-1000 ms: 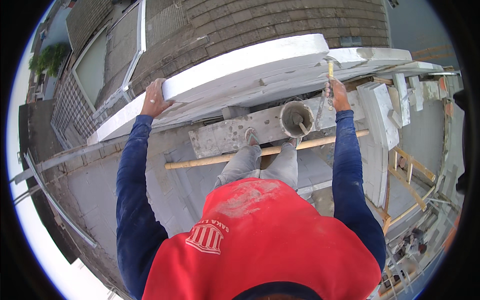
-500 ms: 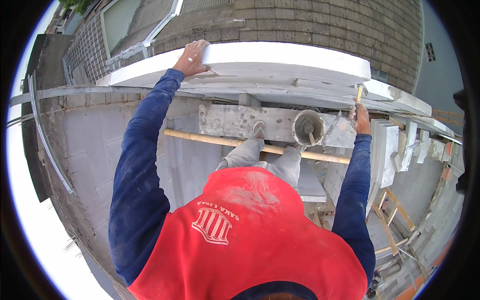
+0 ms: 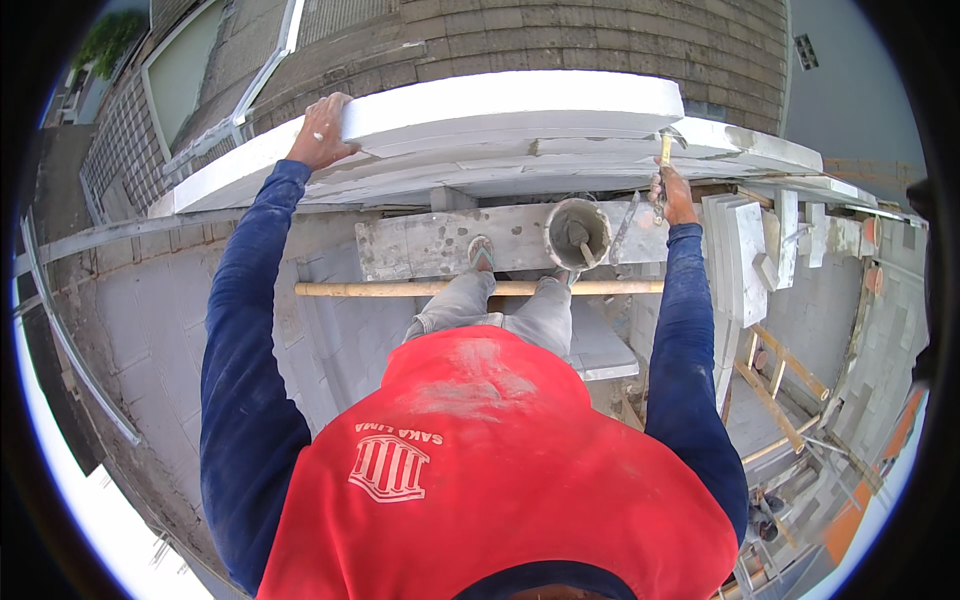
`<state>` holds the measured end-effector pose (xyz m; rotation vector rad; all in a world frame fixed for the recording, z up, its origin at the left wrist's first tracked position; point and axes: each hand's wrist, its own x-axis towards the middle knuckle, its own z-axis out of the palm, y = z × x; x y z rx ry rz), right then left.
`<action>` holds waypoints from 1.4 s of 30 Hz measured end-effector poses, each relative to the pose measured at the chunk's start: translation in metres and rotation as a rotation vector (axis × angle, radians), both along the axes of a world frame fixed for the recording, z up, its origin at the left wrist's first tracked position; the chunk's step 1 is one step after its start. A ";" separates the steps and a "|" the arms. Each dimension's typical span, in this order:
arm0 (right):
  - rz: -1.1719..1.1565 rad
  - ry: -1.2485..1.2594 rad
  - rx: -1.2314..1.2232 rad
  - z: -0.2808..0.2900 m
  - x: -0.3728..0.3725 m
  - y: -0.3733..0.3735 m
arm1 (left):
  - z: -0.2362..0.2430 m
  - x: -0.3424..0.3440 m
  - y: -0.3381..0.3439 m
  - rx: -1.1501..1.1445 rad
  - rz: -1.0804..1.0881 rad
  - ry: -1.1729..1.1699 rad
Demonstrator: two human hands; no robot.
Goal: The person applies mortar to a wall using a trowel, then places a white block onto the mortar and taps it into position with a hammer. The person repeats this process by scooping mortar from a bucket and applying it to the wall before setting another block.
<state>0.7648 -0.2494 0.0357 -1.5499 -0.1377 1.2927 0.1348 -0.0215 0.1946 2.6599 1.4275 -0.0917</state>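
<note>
A long white block [image 3: 510,100] lies along the top of the white block wall [image 3: 470,170]. My left hand [image 3: 322,135] grips the block near its left part, fingers over the top. My right hand [image 3: 672,195] is closed on a hammer with a yellow-topped handle [image 3: 666,150], its head beside the block's right end. Below, a grey bucket [image 3: 595,215] holds grey mortar and a tool handle, near my sandaled feet on a stained plank [image 3: 405,245].
A bamboo pole [image 3: 380,289] crosses under my legs. Stacked white blocks [image 3: 742,260] stand at the right, above wooden frames [image 3: 780,395]. A tiled roof [image 3: 580,45] lies beyond the wall. A long metal channel [image 3: 75,340] runs along the left.
The view shifts as my head moves. My left hand stays on the block, slightly further along toward its middle than a second ago. My right hand still holds the hammer at the block's end.
</note>
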 end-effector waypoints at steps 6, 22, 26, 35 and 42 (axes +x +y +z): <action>-0.160 0.042 0.041 -0.006 0.005 0.002 | 0.004 0.004 -0.002 -0.019 0.032 -0.001; -0.054 0.003 0.039 0.007 -0.024 -0.001 | 0.003 0.001 0.000 -0.003 -0.015 -0.032; 0.015 -0.004 -0.032 0.008 -0.022 -0.001 | 0.003 0.000 0.000 0.011 -0.019 -0.036; -0.124 0.064 0.008 0.003 -0.029 -0.004 | 0.001 -0.002 -0.001 0.024 -0.028 -0.059; -0.376 0.409 -0.059 -0.011 -0.068 -0.024 | 0.005 0.000 -0.005 0.031 -0.026 -0.053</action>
